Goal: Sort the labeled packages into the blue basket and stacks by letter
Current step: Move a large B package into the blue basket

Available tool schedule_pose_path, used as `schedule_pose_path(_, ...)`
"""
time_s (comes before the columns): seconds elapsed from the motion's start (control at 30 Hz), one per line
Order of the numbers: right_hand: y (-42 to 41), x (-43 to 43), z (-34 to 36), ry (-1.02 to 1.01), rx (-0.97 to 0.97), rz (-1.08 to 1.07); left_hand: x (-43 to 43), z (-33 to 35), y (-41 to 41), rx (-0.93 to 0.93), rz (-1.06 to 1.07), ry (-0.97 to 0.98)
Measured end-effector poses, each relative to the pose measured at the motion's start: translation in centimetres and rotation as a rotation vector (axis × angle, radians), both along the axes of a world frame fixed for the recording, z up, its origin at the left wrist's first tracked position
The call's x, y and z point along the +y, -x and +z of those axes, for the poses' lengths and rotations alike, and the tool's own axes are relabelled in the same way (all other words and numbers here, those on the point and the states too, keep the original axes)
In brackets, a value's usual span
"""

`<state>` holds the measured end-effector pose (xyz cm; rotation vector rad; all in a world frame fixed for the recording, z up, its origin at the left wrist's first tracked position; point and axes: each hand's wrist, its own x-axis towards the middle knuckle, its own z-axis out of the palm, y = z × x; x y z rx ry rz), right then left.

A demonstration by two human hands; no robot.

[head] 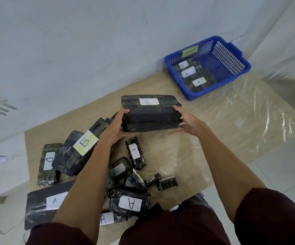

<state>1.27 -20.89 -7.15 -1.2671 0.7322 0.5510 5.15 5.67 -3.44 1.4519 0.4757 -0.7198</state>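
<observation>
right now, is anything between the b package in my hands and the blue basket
Nothing visible. The left hand and right hand hold the B package, and the plastic-covered table between it and the blue basket is bare. Three packages fill the basket's left half; the right half is free.

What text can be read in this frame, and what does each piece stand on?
"B": large held package
"B": rearmost basket package
"B": middle basket package
"A": front basket package
"B": yellow-labelled package
"D": leftmost package
"B": small narrow package
"B": small tilted package
"A": long flat package
"A": crumpled near package
"A": nearest, half-hidden package
Green tag on blue basket: too blurred to read.
</observation>
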Motion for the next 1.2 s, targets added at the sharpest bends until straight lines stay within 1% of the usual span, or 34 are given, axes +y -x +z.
schedule_pose_path(0.13,-1.0,-0.2,1.0,0.021,-0.092,-0.001,1.1,-0.4,0.1,-0.043,0.012,0.088)
schedule_pose_path(0.27,-1.9,-1.0,1.7,0.080,-0.212,0.010,1.2,0.1,-0.2,-0.071,0.022,0.100)
schedule_pose_path(0.37,-2.9,-1.9,2.4,0.109,-0.269,0.093,0.9,-0.3,-0.7,-0.122,0.068,0.096)
schedule_pose_path(0.47,-4.5,-2.6,3.4,0.161,-0.297,0.237,0.0,0.0,-1.1,-0.156,0.137,0.148)
schedule_pose_path(0.57,-5.9,-3.0,4.4,0.190,-0.326,0.315,-1.5,0.5,-1.6,-0.183,0.163,0.083)
schedule_pose_path(0.73,-8.1,-3.2,5.2,0.156,-0.406,0.278,-4.5,0.8,-1.2,-0.308,0.319,-0.035)
schedule_pose_path(0.83,-9.3,-4.1,5.5,0.220,-0.446,0.300,-6.4,1.4,-0.9,-0.327,0.383,-0.054)
schedule_pose_path(0.97,-10.3,-5.5,5.9,0.205,-0.482,0.331,-7.9,1.9,-0.9,-0.365,0.416,-0.036)
schedule_pose_path(1.2,-11.4,-6.9,7.1,0.233,-0.485,0.324,-9.7,2.1,-1.6,-0.442,0.414,-0.093)
